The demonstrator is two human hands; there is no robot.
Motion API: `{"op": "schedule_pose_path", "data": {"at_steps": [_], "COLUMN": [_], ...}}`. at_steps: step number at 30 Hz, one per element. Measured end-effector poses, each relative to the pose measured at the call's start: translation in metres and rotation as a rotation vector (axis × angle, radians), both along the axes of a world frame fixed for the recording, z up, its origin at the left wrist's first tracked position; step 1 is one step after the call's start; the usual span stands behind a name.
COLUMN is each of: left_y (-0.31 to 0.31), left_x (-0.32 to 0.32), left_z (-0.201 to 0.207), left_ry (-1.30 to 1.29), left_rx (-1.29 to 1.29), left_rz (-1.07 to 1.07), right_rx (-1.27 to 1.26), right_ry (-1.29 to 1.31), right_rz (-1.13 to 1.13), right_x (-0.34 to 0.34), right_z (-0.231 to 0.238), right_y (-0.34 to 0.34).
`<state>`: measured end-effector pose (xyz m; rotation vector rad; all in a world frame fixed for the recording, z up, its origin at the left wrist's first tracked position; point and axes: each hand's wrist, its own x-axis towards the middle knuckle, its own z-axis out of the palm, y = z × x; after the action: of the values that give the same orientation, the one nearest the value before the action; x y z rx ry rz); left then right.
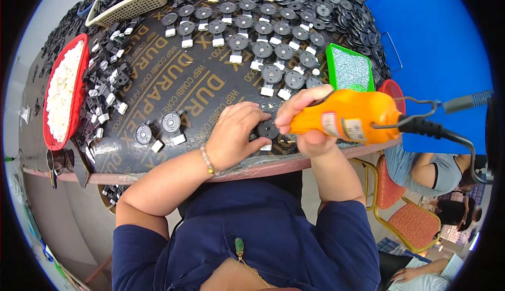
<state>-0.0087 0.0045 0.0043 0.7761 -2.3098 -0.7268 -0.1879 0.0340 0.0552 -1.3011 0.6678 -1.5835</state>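
Note:
My right hand (314, 145) is wrapped round an orange electric screwdriver (371, 109), held nearly level, with its cable running off to the right. Its tip end points left, close above a black round wheel part (268, 129); my fingers hide the tip, so contact cannot be seen. That part lies on the table near its front edge, and my left hand (235, 128) grips it with thumb and fingers. A white tab of the part shows beside my thumb. Beyond both hands stand rows of similar black wheels with white tabs (272, 74).
Left of my arm lie two more wheel parts (171, 123). A red tray (82, 80) of white pieces and a heap of black brackets (113, 78) lie farther left. A green tray of screws (350, 70) and a blue panel (431, 38) are at the right; a beige basket (131, 8) stands far back.

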Motion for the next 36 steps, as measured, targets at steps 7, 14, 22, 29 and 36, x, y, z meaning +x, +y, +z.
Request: {"op": "schedule_pose_path", "data": {"at_steps": [7,14,22,29,36], "left_y": [0.002,0.004,0.003,0.002,0.002], "left_x": [0.0,0.003,-0.006,-0.005,-0.004], "left_z": [0.004,0.005,0.009,0.007,0.007], "left_ry": [-0.02,-0.06,-0.102,-0.104,-0.103], "left_rx": [0.014,-0.019,-0.053,-0.057,-0.053], "left_rz": [-0.006,0.027,0.014,0.009,0.012], "right_rx": [-0.032,-0.254,-0.135,-0.158,-0.178], "right_ry": [0.025,0.145,0.301,0.302,0.286], "right_rz": [-0.097,-0.415,-0.87,-0.92,-0.888], "right_x": [0.004,-0.091,-0.195,-0.199,-0.203], "right_z": [-0.003,0.018,-0.001,-0.009,-0.012], "right_y": [-0.002,-0.004,-0.011,-0.012,-0.012]}}
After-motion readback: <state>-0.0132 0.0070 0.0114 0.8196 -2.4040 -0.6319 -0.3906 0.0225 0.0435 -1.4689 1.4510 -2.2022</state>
